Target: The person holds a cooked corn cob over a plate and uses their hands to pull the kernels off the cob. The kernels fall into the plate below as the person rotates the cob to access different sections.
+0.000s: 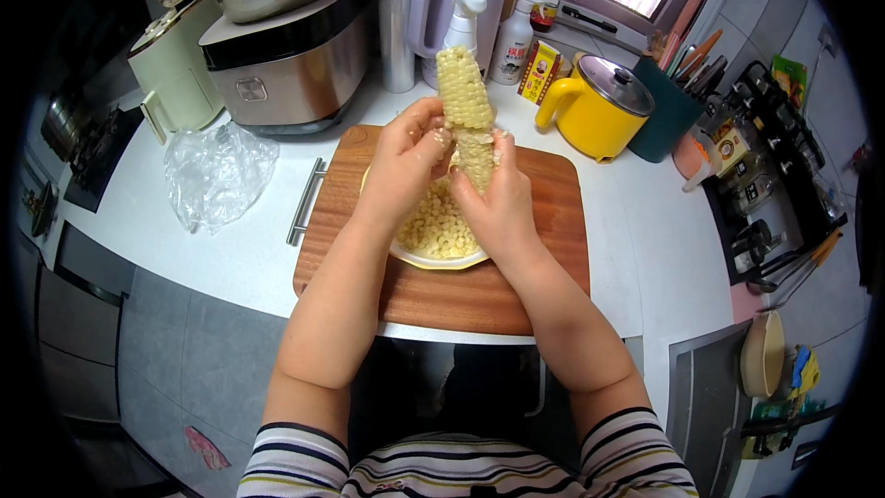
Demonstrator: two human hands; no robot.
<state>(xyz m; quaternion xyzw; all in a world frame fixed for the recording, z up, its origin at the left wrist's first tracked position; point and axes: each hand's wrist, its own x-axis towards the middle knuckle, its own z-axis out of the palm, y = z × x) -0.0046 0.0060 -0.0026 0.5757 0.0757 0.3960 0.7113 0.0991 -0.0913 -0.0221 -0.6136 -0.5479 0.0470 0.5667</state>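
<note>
L hand [406, 152] & R hand [502, 203] part-curled, gripping cob [465, 92] betw. them, lower bit apparently mostly stripped, upper rows prob. left to do, w/ loose kernels [437, 224] in dish [442, 264] below hands.

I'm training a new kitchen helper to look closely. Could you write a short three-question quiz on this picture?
1. Multiple choice: What lies in the dish?
A) sliced carrots
B) loose corn kernels
C) whole eggs

2. True or false: The clear plastic bag lies on the wooden cutting board.

3. Short answer: What is holding the corn cob?

Key:
1. B.
2. False; it lies on the white countertop, left of the board.
3. Both the left hand and the right hand.
</note>
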